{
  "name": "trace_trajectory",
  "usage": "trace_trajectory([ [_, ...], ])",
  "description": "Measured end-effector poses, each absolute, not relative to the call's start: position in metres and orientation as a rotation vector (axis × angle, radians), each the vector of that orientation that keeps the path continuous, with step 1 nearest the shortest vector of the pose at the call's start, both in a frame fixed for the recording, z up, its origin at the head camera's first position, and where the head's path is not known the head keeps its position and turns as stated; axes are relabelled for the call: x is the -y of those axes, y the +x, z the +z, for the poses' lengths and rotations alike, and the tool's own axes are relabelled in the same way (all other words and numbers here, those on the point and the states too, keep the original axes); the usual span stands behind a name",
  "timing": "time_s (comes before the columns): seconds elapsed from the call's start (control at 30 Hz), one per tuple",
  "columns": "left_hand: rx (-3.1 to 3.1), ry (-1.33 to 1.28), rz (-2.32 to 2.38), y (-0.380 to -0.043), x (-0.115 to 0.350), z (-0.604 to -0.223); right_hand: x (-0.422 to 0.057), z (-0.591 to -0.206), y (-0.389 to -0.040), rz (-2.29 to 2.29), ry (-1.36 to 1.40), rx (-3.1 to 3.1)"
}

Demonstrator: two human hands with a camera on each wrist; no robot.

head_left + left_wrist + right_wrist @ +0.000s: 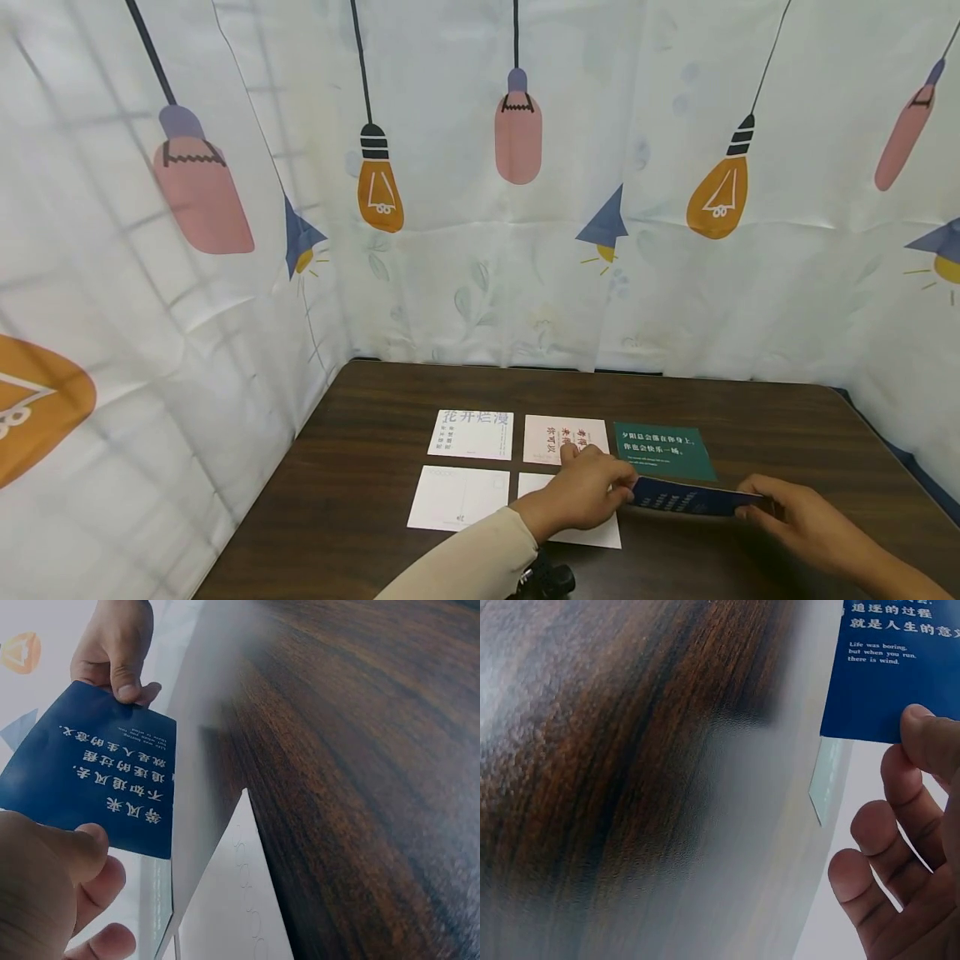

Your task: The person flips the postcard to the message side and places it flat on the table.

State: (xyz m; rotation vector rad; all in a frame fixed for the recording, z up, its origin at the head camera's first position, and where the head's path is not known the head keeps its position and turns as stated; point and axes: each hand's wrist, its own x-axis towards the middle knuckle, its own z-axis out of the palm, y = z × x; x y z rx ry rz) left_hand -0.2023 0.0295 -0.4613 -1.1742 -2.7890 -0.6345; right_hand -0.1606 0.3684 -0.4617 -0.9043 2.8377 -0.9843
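The left hand (581, 493) and right hand (802, 515) are apart, each pinching one end of a dark blue rectangular paper card with white lettering (686, 497), which is held tilted up between them above the brown wood-grain desk (322, 500). It looks light and fairly stiff, lying flat between the grips; the smooth face may slide a little, and hard squeezing could crease it. Its ends, between thumb and fingertips, seem the best hold. Just beyond the card lies a green card with white lettering (665, 451); beyond the left hand, a pale pink card with red lettering (547, 429); beneath that hand, a white card (588, 536).
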Motion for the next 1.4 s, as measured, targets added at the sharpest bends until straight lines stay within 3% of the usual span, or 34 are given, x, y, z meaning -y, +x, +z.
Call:
trace_trajectory([
  [1.03, 2.787, -1.198, -0.714, -0.202, -0.026, -0.464, -0.376, -0.473, -0.161, -0.908, -1.115, -2.972],
  [1.4, 2.795, -1.175, -0.723, -0.203, -0.027, -0.465, -0.373, -0.472, -0.158, -0.847, -0.906, -2.996],
])
